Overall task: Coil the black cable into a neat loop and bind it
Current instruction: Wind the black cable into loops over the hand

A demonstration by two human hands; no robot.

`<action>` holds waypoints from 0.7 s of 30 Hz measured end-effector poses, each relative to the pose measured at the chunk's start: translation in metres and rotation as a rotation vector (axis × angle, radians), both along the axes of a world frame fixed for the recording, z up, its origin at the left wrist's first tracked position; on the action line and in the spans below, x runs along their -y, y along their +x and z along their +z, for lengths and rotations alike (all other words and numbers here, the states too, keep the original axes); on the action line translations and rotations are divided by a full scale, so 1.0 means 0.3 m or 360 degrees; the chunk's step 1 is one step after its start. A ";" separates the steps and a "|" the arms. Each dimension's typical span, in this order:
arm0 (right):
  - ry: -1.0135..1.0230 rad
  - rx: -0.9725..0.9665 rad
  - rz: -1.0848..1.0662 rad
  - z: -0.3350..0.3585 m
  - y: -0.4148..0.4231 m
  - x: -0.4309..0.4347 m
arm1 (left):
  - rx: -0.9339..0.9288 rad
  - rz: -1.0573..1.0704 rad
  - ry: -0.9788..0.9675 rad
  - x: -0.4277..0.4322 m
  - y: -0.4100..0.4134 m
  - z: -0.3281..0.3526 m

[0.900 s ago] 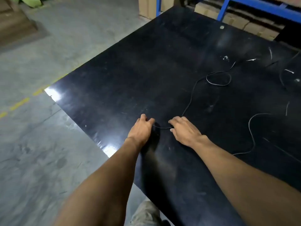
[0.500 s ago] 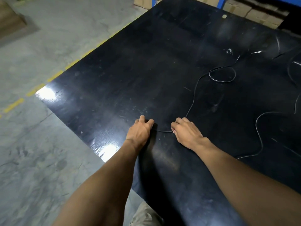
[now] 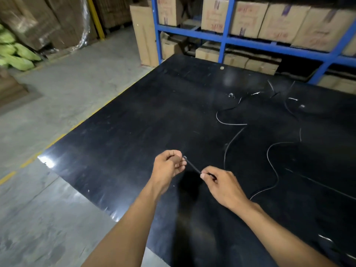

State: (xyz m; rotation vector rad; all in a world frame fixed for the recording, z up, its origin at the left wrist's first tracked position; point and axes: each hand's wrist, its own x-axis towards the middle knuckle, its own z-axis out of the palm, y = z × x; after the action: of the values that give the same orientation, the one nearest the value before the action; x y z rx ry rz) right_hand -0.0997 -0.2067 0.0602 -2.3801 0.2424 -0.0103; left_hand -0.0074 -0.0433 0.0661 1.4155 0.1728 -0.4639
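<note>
The job has only just begun. No loop is made and nothing is tied. The left hand (image 3: 168, 167) pinches one end of the black cable (image 3: 192, 166), and the right hand (image 3: 221, 183) pinches it a little way along. The short piece between them is held up off the black table (image 3: 119, 135). It runs straight, slanting from upper left to lower right. The rest lies in loose bends on the table to the right.

Your left hand (image 3: 168, 166) and right hand (image 3: 221, 182) above table (image 3: 125, 151) near edge, cable (image 3: 192, 166) stretched between; rest trails right. Shelving (image 3: 223, 39) behind table.
</note>
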 end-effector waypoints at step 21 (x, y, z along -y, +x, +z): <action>0.0454 0.0472 -0.0197 0.300 -0.334 -0.017 | -0.0192 -0.0763 -0.0822 0.143 -0.260 0.272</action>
State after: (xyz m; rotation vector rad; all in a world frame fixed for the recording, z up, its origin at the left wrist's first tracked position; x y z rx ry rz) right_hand -0.1999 -0.2017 0.1504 -2.0448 0.2313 -0.3603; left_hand -0.0855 -0.0864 0.1477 0.9109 -0.1883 -0.9181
